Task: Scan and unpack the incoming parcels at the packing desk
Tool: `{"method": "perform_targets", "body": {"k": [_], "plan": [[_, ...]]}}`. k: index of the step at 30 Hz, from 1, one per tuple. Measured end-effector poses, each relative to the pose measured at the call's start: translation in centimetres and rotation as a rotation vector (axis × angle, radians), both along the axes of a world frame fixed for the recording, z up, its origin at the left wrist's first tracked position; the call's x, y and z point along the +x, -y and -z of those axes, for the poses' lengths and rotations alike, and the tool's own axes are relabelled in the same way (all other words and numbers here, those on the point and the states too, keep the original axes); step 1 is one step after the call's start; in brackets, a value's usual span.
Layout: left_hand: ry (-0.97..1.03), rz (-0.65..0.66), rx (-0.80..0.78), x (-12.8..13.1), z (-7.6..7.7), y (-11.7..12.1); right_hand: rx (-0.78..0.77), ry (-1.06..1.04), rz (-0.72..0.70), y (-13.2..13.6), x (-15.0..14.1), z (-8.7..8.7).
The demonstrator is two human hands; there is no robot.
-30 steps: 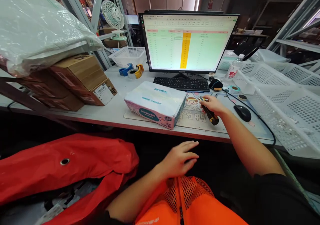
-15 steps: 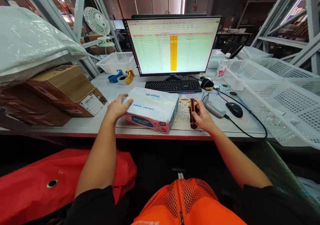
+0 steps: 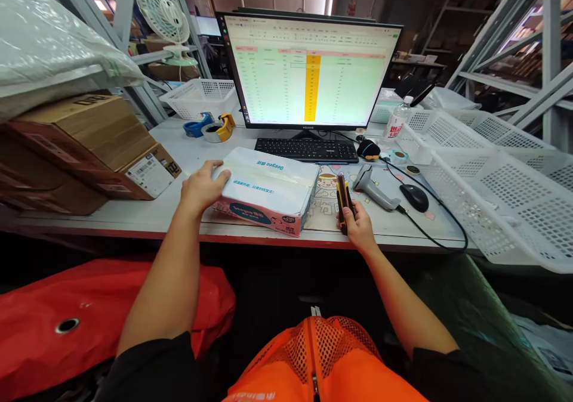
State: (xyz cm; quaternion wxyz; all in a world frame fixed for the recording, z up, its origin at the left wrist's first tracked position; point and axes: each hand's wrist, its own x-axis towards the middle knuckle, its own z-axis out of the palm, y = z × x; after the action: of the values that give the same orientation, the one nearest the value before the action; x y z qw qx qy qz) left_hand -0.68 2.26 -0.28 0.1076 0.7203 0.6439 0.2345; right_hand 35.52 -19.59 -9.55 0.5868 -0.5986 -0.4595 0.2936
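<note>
A white cardboard box (image 3: 268,178) with pink printed sides and blue lettering lies flat near the table's front edge. My left hand (image 3: 202,186) grips its left end, thumb over the top edge and fingers at the far left corner. To the right of the box, my right hand (image 3: 359,226) is closed around a black-and-yellow utility knife (image 3: 344,198), which points away from me. No blade can be made out. Just right of that hand lies a grey barcode scanner (image 3: 375,190) with a black cable.
Behind the box stand a keyboard (image 3: 307,150) and a monitor (image 3: 308,74). Tape dispensers (image 3: 217,129) and brown cartons (image 3: 89,145) are on the left. A mouse (image 3: 414,197), a bottle (image 3: 398,117) and white perforated baskets (image 3: 505,193) occupy the right side.
My right hand has turned and drawn slightly toward me with the utility knife, its far end now tipped left. The left hand stays on the box. The camera view has shifted a little.
</note>
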Motion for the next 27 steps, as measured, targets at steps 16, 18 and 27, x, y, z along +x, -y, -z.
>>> {"method": "perform_targets", "body": {"k": [16,18,27], "plan": [[-0.003,-0.011,-0.010,0.3,-0.1,0.4,-0.052,0.019,0.110,0.7,-0.5,-0.9],[-0.006,-0.015,-0.018,0.6,-0.2,0.8,-0.046,0.002,0.114,0.7,-0.5,-0.9],[0.007,-0.033,-0.026,3.2,-0.7,6.0,-0.050,-0.101,0.105,-0.5,0.9,-2.4]]}}
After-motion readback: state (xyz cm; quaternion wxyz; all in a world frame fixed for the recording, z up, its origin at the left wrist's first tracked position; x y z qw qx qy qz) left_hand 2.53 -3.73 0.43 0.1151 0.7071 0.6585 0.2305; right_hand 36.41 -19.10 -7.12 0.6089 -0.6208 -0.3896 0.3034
